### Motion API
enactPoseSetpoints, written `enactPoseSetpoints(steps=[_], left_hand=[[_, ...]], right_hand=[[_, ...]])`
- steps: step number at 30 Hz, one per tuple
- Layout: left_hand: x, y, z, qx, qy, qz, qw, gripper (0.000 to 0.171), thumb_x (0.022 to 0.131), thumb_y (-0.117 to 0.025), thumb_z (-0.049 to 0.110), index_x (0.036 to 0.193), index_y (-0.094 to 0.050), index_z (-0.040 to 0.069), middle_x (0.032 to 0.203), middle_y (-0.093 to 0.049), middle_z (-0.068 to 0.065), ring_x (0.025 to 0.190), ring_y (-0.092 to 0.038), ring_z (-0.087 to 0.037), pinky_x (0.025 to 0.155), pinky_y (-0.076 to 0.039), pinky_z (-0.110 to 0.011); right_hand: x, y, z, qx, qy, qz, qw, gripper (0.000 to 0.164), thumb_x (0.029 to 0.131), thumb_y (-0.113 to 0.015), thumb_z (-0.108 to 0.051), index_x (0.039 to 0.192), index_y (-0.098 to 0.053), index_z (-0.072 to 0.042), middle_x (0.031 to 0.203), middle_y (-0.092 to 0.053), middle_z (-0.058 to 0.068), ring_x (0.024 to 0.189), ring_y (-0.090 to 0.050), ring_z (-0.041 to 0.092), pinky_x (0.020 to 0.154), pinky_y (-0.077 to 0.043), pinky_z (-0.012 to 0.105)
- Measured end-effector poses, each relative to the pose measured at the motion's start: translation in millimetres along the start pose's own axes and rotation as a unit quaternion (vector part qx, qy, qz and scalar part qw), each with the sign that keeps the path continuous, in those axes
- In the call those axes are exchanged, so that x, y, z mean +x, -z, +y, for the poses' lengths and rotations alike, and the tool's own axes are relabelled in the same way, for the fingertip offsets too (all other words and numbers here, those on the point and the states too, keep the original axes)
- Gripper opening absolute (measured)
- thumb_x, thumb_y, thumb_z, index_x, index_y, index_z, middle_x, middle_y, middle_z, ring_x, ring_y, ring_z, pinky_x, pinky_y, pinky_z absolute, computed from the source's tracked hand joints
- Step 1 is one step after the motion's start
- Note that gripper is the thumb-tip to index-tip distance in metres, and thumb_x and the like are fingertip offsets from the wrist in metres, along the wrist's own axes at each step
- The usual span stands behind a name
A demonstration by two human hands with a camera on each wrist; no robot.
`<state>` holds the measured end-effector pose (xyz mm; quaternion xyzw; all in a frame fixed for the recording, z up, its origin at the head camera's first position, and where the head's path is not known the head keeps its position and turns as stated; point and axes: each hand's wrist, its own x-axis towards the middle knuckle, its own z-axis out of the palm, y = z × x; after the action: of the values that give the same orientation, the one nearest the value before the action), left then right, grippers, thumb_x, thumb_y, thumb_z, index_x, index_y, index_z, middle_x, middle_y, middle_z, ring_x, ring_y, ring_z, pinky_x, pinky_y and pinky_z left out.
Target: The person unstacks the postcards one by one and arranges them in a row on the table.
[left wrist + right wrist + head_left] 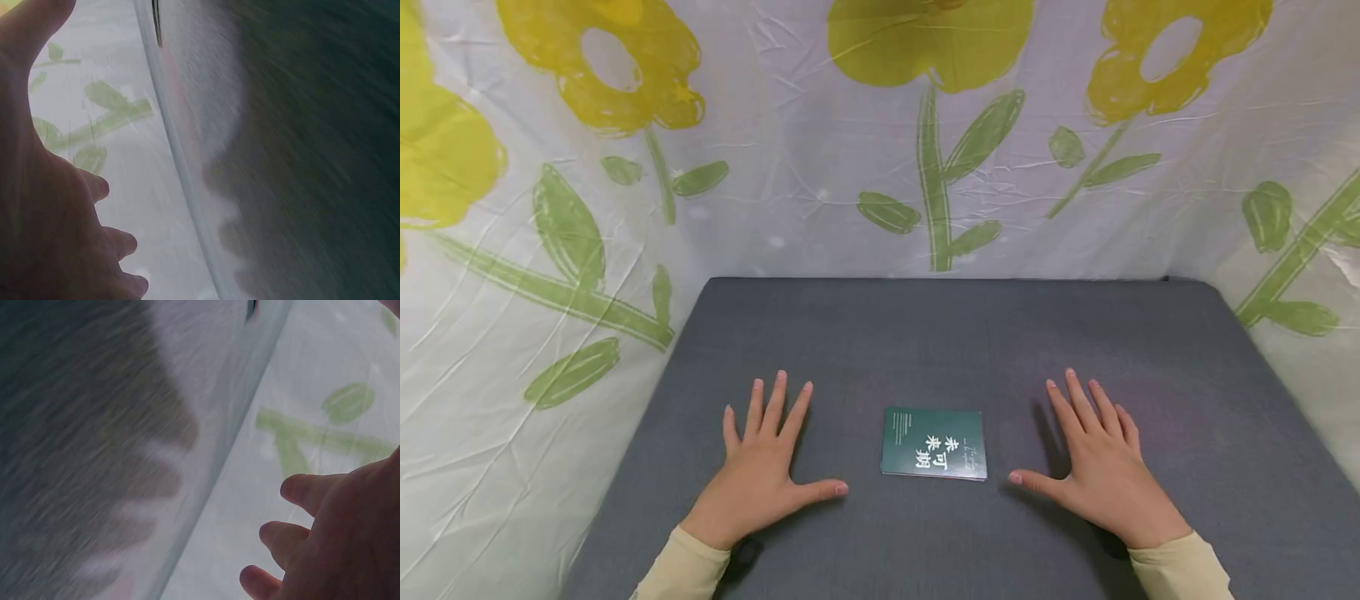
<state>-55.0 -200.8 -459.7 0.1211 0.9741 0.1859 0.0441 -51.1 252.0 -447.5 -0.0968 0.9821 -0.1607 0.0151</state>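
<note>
A dark green, flat rectangular item (901, 454) with white Chinese characters lies on the grey table between the two hands. It looks like a thin stack of cards or a small booklet; which one I cannot tell. To its left is my left hand (760, 479), fingers spread and straight, holding nothing. My right hand (1108, 479) mirrors it on the other side, also spread and holding nothing. Shadows lie under both hands. The left wrist view shows the left hand (56, 206) apart from the table surface; likewise the right hand (356, 531) in the right wrist view.
The grey cloth-covered table (865, 342) has rounded far corners. White fabric (790, 183) with painted yellow flowers and green stems hangs behind it and along both sides. Pale sleeves (681, 567) cover the wrists.
</note>
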Motion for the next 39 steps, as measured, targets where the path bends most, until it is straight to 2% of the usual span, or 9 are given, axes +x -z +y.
enactPoseSetpoints(steps=[7, 11, 17, 20, 24, 30, 34, 39], left_hand=[[22.6, -10.1, 25.8, -0.003, -0.04, -0.012, 0.9991, 0.136, 0.073, -0.064, 0.099, 0.175, -0.001, 0.034, 0.182, 0.016, -0.001, 0.17, 0.012, -0.042, 0.123, 0.002, -0.085], [32.7, -14.7, 36.6, -0.006, -0.063, -0.023, 0.9977, 0.138, 0.073, -0.064, 0.099, 0.175, 0.0, 0.032, 0.183, 0.013, -0.005, 0.17, 0.009, -0.041, 0.125, -0.002, -0.082], [46.1, -11.3, 47.4, -0.013, -0.085, -0.052, 0.9949, 0.139, 0.075, -0.071, 0.092, 0.175, -0.001, 0.026, 0.184, 0.005, -0.013, 0.17, 0.002, -0.043, 0.13, -0.013, -0.075], [54.0, -9.5, 54.9, -0.011, -0.104, -0.067, 0.9923, 0.14, 0.076, -0.072, 0.09, 0.175, 0.002, 0.024, 0.184, 0.006, -0.013, 0.17, 0.0, -0.042, 0.133, -0.015, -0.07], [63.8, -10.1, 66.3, -0.008, -0.136, -0.077, 0.9877, 0.141, 0.077, -0.072, 0.089, 0.175, 0.004, 0.023, 0.184, 0.006, -0.011, 0.171, -0.002, -0.041, 0.134, -0.016, -0.065], [73.2, -16.2, 76.7, -0.006, -0.179, -0.091, 0.9796, 0.138, 0.078, -0.079, 0.082, 0.176, -0.004, 0.019, 0.182, -0.013, -0.019, 0.168, -0.015, -0.044, 0.132, -0.023, -0.065], [76.4, -19.1, 78.9, -0.003, -0.183, -0.114, 0.9765, 0.133, 0.079, -0.087, 0.071, 0.176, -0.011, 0.02, 0.179, -0.025, -0.017, 0.166, -0.023, -0.042, 0.132, -0.028, -0.062], [80.3, -23.8, 81.5, 0.001, -0.178, -0.137, 0.9743, 0.128, 0.079, -0.092, 0.06, 0.175, -0.017, 0.021, 0.176, -0.034, -0.009, 0.164, -0.032, -0.034, 0.13, -0.035, -0.054]], right_hand=[[18.6, -4.6, -20.1, -0.006, 0.033, -0.001, 0.999, 0.136, 0.075, -0.069, -0.094, 0.175, -0.018, -0.016, 0.183, -0.009, 0.014, 0.166, -0.012, 0.048, 0.124, -0.014, 0.075], [27.2, -5.9, -30.5, -0.004, 0.052, 0.002, 0.999, 0.134, 0.076, -0.069, -0.093, 0.174, -0.021, -0.016, 0.183, -0.013, 0.015, 0.166, -0.014, 0.048, 0.125, -0.016, 0.074], [39.0, -4.9, -43.7, -0.005, 0.074, -0.013, 0.997, 0.133, 0.077, -0.073, -0.089, 0.174, -0.021, -0.016, 0.183, -0.012, 0.015, 0.165, -0.018, 0.047, 0.125, -0.017, 0.072], [45.7, -5.2, -49.8, -0.006, 0.086, -0.014, 0.996, 0.131, 0.077, -0.076, -0.086, 0.174, -0.023, -0.016, 0.183, -0.014, 0.014, 0.164, -0.021, 0.046, 0.125, -0.019, 0.071], [51.3, -10.6, -58.0, -0.003, 0.11, -0.03, 0.993, 0.129, 0.078, -0.075, -0.087, 0.174, -0.025, -0.018, 0.183, -0.016, 0.013, 0.164, -0.024, 0.045, 0.126, -0.022, 0.072], [49.4, -22.4, -64.0, 0.001, 0.131, -0.05, 0.99, 0.126, 0.076, -0.081, -0.081, 0.172, -0.031, -0.016, 0.179, -0.027, 0.014, 0.162, -0.031, 0.045, 0.124, -0.029, 0.073], [48.4, -27.7, -64.1, 0.011, 0.138, -0.064, 0.988, 0.122, 0.076, -0.086, -0.074, 0.17, -0.036, -0.013, 0.174, -0.039, 0.014, 0.159, -0.037, 0.043, 0.124, -0.032, 0.07], [48.3, -31.0, -62.7, 0.012, 0.143, -0.076, 0.987, 0.111, 0.078, -0.092, -0.058, 0.165, -0.043, -0.01, 0.164, -0.052, 0.011, 0.15, -0.05, 0.037, 0.121, -0.038, 0.066]])
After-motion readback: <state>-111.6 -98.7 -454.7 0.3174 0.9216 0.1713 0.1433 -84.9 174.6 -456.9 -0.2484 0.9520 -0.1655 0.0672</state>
